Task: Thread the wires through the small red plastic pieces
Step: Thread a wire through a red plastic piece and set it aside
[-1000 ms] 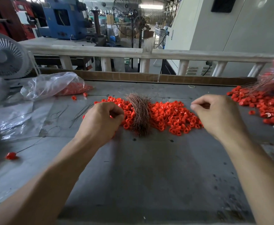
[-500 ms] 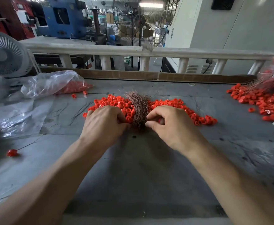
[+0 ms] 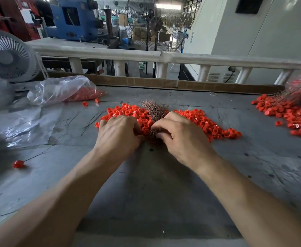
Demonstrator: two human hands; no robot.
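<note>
A heap of small red plastic pieces [image 3: 206,122] lies across the middle of the grey table [image 3: 155,184]. A bundle of thin copper-coloured wires [image 3: 154,108] rests on the heap's centre. My left hand [image 3: 118,133] sits with curled fingers at the left side of the heap, fingertips among the red pieces; what it holds is hidden. My right hand [image 3: 180,134] pinches at the near end of the wire bundle with thumb and forefinger. The two hands almost meet at the bundle's near end.
A pile of red pieces with wires through them [image 3: 292,113] lies at the right edge. A clear plastic bag [image 3: 60,90] of red pieces and a white fan [image 3: 7,57] stand at the left. One threaded red piece [image 3: 18,164] lies near left.
My right hand came in from the right side of the heap to the near end of the wire bundle. My left hand stayed at the heap's left side.
</note>
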